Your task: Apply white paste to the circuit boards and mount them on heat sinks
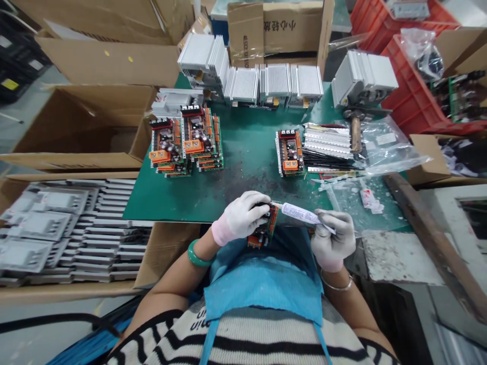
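Observation:
My left hand, in a white glove, grips a circuit board with orange terminals at the table's front edge. In my gloved right hand is a white glue tube with blue print. The tube's narrow nozzle points left and reaches the board's upper edge, close to my left fingertips; whether it touches cannot be made out. Another circuit board lies further back on the green table. Stacked circuit boards stand at the left, with a second stack beside them.
Finned metal heatsinks line the table's back edge. At the right lie metal strips, a hammer, plastic bags and a long wooden bar. A carton of grey metal covers stands left, red crates back right.

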The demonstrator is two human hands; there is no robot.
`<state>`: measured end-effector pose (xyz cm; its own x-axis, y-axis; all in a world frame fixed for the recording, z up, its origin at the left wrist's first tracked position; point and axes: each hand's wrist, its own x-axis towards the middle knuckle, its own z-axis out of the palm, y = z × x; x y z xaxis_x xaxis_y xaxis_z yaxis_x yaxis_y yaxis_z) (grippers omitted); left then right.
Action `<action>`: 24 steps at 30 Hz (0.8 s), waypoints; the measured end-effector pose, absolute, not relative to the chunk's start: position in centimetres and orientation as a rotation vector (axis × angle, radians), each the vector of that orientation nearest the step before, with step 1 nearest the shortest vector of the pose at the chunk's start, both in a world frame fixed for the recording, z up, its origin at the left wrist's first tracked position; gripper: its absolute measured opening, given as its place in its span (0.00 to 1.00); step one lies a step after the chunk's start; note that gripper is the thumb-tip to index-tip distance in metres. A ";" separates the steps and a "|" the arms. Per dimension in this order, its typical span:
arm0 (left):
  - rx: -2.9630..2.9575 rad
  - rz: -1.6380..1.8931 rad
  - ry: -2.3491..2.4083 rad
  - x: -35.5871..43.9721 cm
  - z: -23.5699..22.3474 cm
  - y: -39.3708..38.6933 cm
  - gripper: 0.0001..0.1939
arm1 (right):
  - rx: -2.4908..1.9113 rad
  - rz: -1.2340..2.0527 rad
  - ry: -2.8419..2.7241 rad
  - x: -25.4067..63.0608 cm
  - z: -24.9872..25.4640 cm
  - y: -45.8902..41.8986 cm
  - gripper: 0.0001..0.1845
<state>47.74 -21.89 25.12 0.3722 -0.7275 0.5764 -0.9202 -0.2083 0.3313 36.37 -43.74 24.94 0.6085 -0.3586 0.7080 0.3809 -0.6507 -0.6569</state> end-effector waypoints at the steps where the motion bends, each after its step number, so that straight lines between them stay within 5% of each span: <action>1: 2.003 0.393 -1.415 47.7 25.1 -21.9 0.08 | -1.997 -1.116 -0.031 36.4 25.0 -43.8 0.05; 10: 1.989 0.439 -1.380 47.7 24.9 -22.0 0.07 | -1.687 -1.058 0.245 37.3 24.9 -43.2 0.02; 14: 2.130 0.467 -1.153 48.2 24.0 -22.6 0.08 | -1.258 -0.822 0.435 38.1 24.9 -42.6 0.11; 19: 2.307 0.296 -0.883 49.3 22.9 -22.7 0.15 | -1.288 -0.719 0.457 37.5 23.6 -42.1 0.13; 24: 2.208 0.201 -1.154 50.2 22.2 -21.5 0.32 | -1.570 -0.835 0.378 36.5 21.9 -42.1 0.09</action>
